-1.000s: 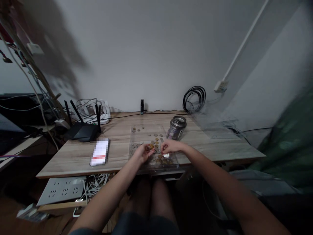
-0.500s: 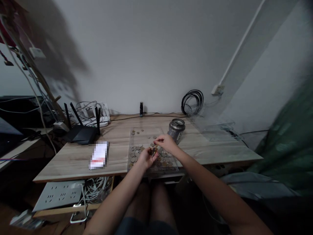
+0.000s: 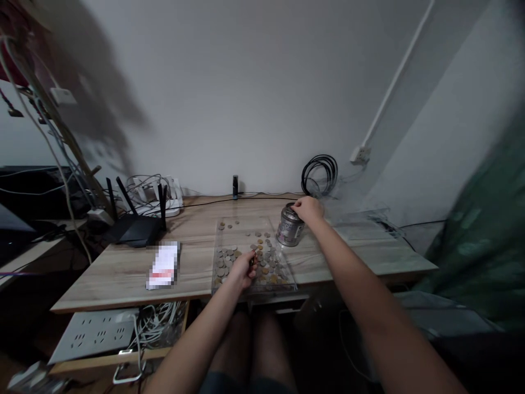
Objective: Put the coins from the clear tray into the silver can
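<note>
Silver-grey and patterned, the can [image 3: 289,231] stands upright on the tabletop [image 3: 197,232], its long axis vertical, just beside the right edge of a clear tray [image 3: 216,234] of coins [image 3: 228,259]. The main relation here is between the can's lid [image 3: 289,210] and the right hand [image 3: 310,209]. That hand is at the can's top from the right, with its fingers [image 3: 297,205] bent down over the lid, so the lid lies below and slightly to the left of the fingertips. They look drawn together in a pinch, but the view is small and dim, and I cannot tell whether a coin sits between them or whether they touch the metal.

The left hand [image 3: 245,269] is farther from the can, over the near part of the tray and closer to the person's body. From it, the can lies ahead and to the right. Its fingers are curled inward around some small yellowish pieces, probably coins; how many is hidden.

Below and around the left hand, flat silver and yellow coins are spread across the tray, thickest toward the near side, with a few scattered near the far edge.
</note>
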Demonstrator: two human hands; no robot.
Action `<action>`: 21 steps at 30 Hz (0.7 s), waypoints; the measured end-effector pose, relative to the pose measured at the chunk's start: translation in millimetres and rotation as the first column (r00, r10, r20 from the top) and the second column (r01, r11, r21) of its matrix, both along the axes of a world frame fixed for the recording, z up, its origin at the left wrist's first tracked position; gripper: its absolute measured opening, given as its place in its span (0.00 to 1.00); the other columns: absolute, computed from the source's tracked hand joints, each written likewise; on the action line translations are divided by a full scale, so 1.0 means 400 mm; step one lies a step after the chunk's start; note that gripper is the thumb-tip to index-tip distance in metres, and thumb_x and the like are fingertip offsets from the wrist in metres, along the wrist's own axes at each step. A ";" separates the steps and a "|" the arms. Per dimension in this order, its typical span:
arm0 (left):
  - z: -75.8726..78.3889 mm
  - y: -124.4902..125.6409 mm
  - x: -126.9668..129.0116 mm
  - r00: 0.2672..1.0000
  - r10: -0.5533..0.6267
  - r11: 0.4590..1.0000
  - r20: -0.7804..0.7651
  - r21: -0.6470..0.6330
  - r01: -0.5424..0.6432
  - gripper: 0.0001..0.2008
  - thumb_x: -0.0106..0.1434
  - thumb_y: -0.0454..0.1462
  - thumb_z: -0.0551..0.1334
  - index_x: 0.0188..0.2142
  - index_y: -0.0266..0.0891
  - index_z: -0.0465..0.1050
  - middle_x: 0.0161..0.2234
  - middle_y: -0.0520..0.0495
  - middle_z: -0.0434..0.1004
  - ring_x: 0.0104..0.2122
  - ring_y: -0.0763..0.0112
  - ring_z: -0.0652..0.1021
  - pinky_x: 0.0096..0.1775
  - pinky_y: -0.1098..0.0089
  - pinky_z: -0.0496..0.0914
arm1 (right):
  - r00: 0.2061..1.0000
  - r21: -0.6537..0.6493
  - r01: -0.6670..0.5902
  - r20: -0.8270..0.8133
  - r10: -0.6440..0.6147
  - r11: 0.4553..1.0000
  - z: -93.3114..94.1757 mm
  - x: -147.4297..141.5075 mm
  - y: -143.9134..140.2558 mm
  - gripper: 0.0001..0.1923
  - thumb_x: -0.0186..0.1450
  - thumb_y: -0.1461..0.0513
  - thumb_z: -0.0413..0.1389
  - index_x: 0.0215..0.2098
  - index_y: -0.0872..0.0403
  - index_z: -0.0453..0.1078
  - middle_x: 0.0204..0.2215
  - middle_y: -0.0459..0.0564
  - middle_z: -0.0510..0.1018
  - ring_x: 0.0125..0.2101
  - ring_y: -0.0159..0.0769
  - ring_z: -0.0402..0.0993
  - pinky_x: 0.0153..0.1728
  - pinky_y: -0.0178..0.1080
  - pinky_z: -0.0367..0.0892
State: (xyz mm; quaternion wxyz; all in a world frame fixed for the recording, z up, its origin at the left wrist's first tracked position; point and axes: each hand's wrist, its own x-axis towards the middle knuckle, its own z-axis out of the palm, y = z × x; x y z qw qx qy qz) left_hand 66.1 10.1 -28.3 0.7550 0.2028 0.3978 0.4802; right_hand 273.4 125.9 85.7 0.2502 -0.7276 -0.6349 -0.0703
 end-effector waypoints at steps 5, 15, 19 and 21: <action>0.000 -0.001 0.000 1.000 0.017 0.996 -0.024 0.091 -0.015 0.12 0.51 0.39 0.62 0.23 0.36 0.59 0.16 0.58 0.58 0.11 0.88 0.54 0.12 0.83 0.42 | 0.880 -0.025 -0.456 -0.161 0.446 0.890 -0.069 -0.129 -0.126 0.15 0.58 0.55 0.50 0.33 0.54 0.74 0.31 0.52 0.77 0.32 0.36 0.71 0.31 0.34 0.62; 0.003 -0.008 0.001 0.987 -0.109 0.991 0.118 0.087 0.099 0.10 0.59 0.39 0.53 0.26 0.34 0.62 0.17 0.56 0.58 0.11 0.86 0.57 0.11 0.83 0.47 | 0.740 -0.107 -0.626 -0.392 0.546 0.772 -0.131 -0.176 -0.190 0.08 0.52 0.63 0.54 0.29 0.57 0.73 0.24 0.49 0.77 0.25 0.32 0.70 0.26 0.32 0.62; 0.006 -0.008 -0.003 0.981 -0.106 0.994 0.164 0.009 0.106 0.07 0.58 0.31 0.49 0.30 0.33 0.64 0.19 0.51 0.64 0.16 0.81 0.68 0.18 0.81 0.64 | 0.972 0.139 -0.176 -0.129 0.194 0.975 -0.019 -0.048 -0.084 0.11 0.54 0.61 0.52 0.32 0.54 0.74 0.30 0.51 0.77 0.31 0.36 0.70 0.29 0.34 0.61; 0.010 -0.009 -0.002 0.986 -0.083 0.996 0.148 -0.001 0.084 0.08 0.56 0.26 0.49 0.32 0.32 0.64 0.22 0.48 0.68 0.21 0.79 0.72 0.25 0.78 0.70 | 0.997 0.076 -0.051 -0.058 0.055 0.996 0.014 0.004 -0.034 0.11 0.52 0.61 0.53 0.31 0.53 0.75 0.31 0.51 0.77 0.32 0.38 0.70 0.29 0.35 0.60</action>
